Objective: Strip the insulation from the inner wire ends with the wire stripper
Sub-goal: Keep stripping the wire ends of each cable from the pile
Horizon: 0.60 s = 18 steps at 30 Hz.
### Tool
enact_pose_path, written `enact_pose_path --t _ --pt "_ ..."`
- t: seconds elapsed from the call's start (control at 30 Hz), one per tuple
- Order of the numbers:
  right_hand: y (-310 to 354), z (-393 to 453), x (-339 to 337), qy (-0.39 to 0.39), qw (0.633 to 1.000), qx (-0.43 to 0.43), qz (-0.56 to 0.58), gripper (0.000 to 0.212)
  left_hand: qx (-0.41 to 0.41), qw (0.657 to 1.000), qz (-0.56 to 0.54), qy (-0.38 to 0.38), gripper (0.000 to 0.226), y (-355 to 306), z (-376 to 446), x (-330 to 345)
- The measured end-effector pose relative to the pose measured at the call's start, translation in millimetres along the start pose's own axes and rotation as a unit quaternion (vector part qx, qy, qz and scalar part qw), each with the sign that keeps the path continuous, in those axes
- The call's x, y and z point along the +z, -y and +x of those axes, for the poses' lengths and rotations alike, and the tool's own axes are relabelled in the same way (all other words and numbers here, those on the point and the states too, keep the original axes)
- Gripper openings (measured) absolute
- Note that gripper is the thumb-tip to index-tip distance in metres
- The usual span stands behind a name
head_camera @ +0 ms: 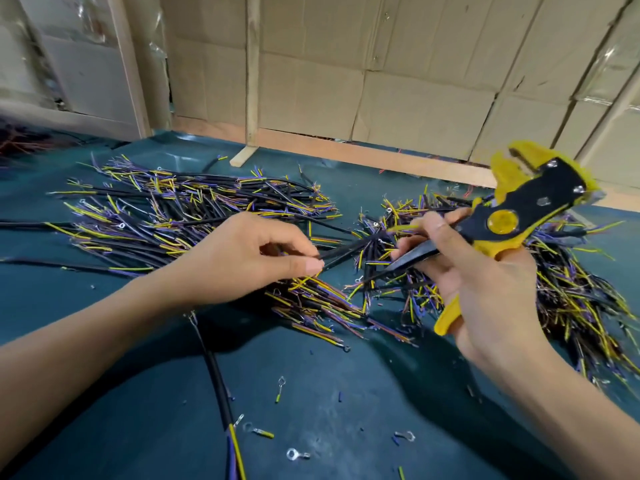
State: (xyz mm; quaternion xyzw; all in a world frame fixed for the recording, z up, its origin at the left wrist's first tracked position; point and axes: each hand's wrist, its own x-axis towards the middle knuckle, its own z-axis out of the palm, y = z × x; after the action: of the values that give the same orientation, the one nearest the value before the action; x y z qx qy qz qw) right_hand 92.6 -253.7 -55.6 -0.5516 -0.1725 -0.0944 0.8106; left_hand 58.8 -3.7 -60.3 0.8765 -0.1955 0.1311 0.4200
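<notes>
My left hand (247,258) pinches the end of a black cable (346,252) between thumb and fingertips, over the heap of cut cables. The cable runs right toward my right hand (485,289). That hand grips a yellow and black wire stripper (502,220) by its handles, jaws pointing up and to the right, away from the cable. A big pile of black cables with yellow and purple inner wires (180,216) lies to the left, and a second pile (571,289) lies under and behind my right hand.
A dark green mat (329,393) covers the table. Loose ring terminals (296,454), insulation scraps and one long black cable (221,393) lie near the front. Cardboard panels (398,81) and wooden battens (252,71) wall off the far edge.
</notes>
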Motion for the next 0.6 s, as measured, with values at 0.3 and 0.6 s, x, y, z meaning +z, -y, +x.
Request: enact_pose_path --t 0.3,0.6 --pt "-1.8 -19.5 12.5 0.111 0.992 0.056 -0.026 0.016 -0.157 0.845 -0.511 -0.023 0.019 -19.2 6.0 18.7" --pt "-6.8 -31.4 20.9 0.167 0.983 0.069 0.026 0.003 -0.124 0.831 -0.536 -0.079 0.011 -34.8 3.8 27.8"
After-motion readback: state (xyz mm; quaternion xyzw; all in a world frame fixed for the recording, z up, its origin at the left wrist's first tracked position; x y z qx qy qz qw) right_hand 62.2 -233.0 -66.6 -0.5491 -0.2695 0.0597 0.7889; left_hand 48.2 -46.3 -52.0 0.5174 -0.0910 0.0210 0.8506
